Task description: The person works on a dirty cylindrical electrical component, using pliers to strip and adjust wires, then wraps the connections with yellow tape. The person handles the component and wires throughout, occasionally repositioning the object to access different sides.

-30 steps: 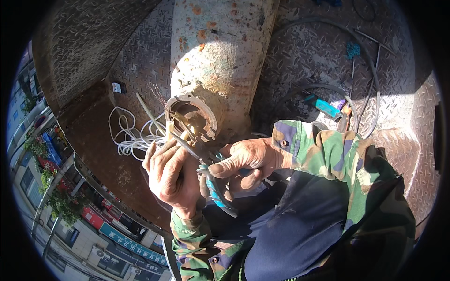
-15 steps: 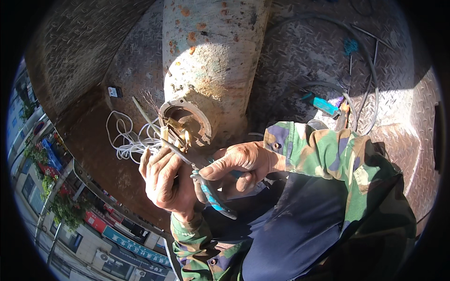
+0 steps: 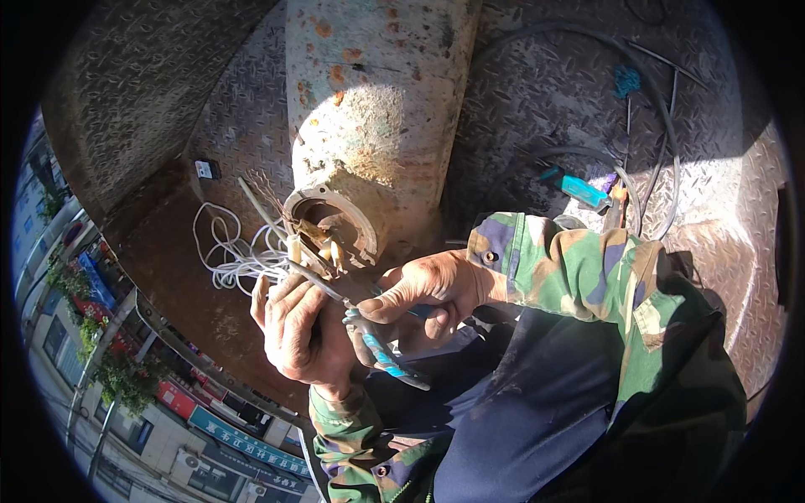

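Note:
Curled round a grey cable [image 3: 321, 281], my left hand [image 3: 298, 331] is closed just below the opening of the pole. My right hand [image 3: 428, 289] grips pliers with blue and dark handles [image 3: 381, 356], its thumb lying near the cable's end. The pliers' jaws meet the cable's end between my hands; whether they bite on it I cannot tell. Beyond my fingers, several wires, some with bared strands, come out at the round flanged opening [image 3: 369, 230] in the thick, rust-spotted pole [image 3: 377, 109]. My left palm is hidden.
A loose coil of white wire [image 3: 220, 239] lies beside the opening on the rusty metal. A small dark box [image 3: 207, 169] is farther left. At right are a teal-handled tool [image 3: 585, 191], a black cable loop [image 3: 673, 168] and thin rods. Past the left metal edge, a street shows below.
The view has shifted slightly. Both hands keep their hold on the cable and the pliers, with hardly any visible movement.

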Tool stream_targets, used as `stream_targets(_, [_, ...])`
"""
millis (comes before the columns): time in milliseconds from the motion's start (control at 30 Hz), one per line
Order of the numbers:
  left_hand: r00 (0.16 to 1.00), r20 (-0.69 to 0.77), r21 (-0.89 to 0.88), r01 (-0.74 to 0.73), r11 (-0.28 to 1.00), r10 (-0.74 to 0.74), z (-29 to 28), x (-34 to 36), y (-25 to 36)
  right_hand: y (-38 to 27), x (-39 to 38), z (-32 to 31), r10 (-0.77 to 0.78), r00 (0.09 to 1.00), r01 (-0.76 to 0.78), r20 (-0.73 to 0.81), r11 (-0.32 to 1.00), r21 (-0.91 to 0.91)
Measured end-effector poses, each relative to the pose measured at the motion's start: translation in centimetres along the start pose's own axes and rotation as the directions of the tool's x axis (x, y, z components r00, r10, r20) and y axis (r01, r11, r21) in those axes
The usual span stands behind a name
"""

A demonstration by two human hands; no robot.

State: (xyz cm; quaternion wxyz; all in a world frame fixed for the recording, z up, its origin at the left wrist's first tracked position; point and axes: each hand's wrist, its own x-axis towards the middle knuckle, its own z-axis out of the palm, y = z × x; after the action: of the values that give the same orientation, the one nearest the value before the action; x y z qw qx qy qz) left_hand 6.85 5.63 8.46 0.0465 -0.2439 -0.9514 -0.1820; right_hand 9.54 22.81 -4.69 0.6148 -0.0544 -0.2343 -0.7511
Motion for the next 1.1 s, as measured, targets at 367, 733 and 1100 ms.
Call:
stream_targets(367, [1.0,0.008,0.012,0.001,1.0,-0.001,-0.2,0.2,0.2,-1.4,-0.8,1.5,-0.084,0.991,0.058,-0.106,0.973,-0.222])
stream_targets(733, [0.999,0.045,0.037,0.009,0.999,-0.011,-0.3,0.6,0.6,-1.1,-0.1,1.5,-0.098,0.985,0.063,-0.141,0.97,-0.234])
stream_targets(1100, [0.999,0.052,0.023,-0.003,1.0,0.002,-0.5,0.6,0.6,-1.4,-0.1,1.6,-0.129,0.965,0.003,-0.228,0.876,-0.483])
